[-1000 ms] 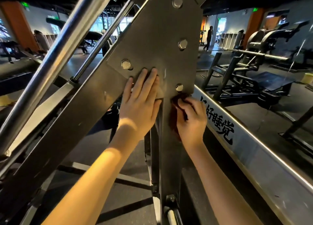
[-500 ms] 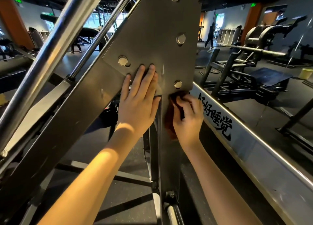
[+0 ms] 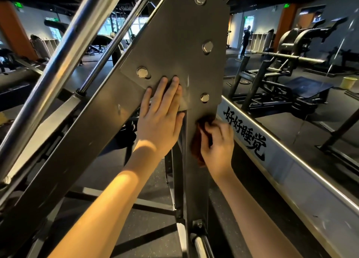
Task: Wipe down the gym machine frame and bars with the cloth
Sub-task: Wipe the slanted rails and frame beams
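Head view: dark red-brown cloth (image 3: 195, 149) bunched against the right side of the grey upright post (image 3: 196, 195), just below the bolted plate (image 3: 180, 44) of the gym machine. Longer than wide as bunched, long axis running up and down along the post. Upper end close under the plate's lower right corner, lower end showing beneath the heel of the right hand (image 3: 217, 147). Gripped by that hand, fingers curled round it, back of the hand toward the camera, pressing it onto the metal. Slightly blurred around cloth and fingertips.

Just to the left, left hand (image 3: 159, 125) laid flat across the plate's lower edge, fingers straight and close together, pointing up, holding nothing. Fingertips just below and to the right of one bolt (image 3: 142, 72); three more bolts higher and further right on the plate.

From under the plate, slanted beam (image 3: 68, 150) dropping toward the lower left. Above and alongside it, chrome bars (image 3: 64, 53) on much the same slant, one thick, one thin.

Right of the post, pale rail (image 3: 303, 182) with black painted characters, running away toward the lower right. Beyond the rail, dark weight machine (image 3: 287, 79) on the dark floor (image 3: 108, 170), yellow bucket (image 3: 347, 82) near the right edge, and a person (image 3: 245, 39) far off by a bright doorway.
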`<state>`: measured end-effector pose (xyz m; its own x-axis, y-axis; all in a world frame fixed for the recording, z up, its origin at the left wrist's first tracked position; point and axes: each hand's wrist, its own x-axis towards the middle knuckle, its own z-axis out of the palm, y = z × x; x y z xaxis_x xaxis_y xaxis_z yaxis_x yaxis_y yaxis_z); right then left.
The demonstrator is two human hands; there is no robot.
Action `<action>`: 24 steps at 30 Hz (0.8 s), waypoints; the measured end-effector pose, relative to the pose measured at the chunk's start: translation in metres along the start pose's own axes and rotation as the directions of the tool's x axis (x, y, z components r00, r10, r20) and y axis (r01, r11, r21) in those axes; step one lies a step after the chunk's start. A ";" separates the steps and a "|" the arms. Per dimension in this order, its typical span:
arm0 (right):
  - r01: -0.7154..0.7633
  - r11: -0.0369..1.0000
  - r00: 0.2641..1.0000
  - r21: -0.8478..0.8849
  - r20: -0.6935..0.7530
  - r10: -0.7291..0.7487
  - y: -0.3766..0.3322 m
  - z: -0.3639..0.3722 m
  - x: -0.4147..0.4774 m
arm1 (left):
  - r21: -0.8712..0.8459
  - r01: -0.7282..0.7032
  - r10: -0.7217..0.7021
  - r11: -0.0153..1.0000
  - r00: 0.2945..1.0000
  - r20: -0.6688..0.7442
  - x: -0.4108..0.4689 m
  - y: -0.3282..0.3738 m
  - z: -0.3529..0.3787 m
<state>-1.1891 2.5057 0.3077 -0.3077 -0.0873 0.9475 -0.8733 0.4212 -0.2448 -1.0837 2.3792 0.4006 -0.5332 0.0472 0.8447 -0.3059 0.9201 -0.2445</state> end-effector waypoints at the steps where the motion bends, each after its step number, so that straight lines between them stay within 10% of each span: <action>1: 0.014 1.000 0.999 -0.019 0.052 -0.013 0.003 0.000 -0.024 | 0.006 0.001 -0.001 1.000 1.000 0.003 0.000 0.000 -0.001; 5: 0.066 0.997 0.965 -0.042 0.256 -0.053 0.010 -0.005 -0.075 | 0.038 0.001 -0.002 0.999 1.000 0.022 0.000 0.001 -0.002; 13: -0.118 0.987 0.988 0.111 -0.091 0.129 -0.014 -0.006 0.029 | 0.019 0.004 -0.005 1.000 1.000 0.025 -0.001 0.001 0.000; 19: 0.051 0.996 0.994 0.078 0.089 -0.058 -0.012 -0.004 -0.001 | 0.002 -0.007 0.007 1.000 0.999 0.033 -0.001 -0.002 0.000; 24: -0.244 0.942 0.948 0.229 -0.149 0.281 -0.028 -0.001 0.032 | 0.010 -0.019 0.019 1.000 0.999 0.029 -0.002 -0.004 0.000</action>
<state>-1.1737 2.4923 0.3452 -0.4812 0.1698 0.8600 -0.8346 0.2114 -0.5087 -1.0819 2.3757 0.4000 -0.5614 0.0536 0.8258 -0.3032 0.9152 -0.2655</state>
